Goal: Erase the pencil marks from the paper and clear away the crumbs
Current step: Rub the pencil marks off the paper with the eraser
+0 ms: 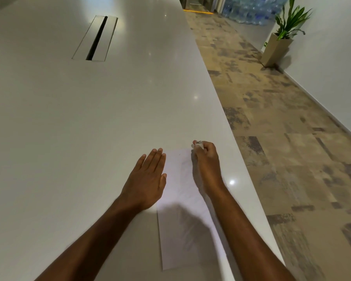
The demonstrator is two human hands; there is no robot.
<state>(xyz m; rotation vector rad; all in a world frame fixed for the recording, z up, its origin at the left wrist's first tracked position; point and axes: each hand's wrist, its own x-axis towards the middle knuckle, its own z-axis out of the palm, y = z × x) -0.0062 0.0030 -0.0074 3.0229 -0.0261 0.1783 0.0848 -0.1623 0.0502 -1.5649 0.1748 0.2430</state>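
White rectangular paper sheet (178, 209) lies near the glossy white tabletop (89, 118) edge. Left hand (148, 179) flat, fingers straight, pinning it. Right hand (206, 161) fingers clamped on small pale eraser (198, 144). Risk: hard rubbing may crease paper.

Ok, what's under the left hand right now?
The left hand lies flat over the paper's left edge and the table. Whatever marks sit beneath the palm are covered.
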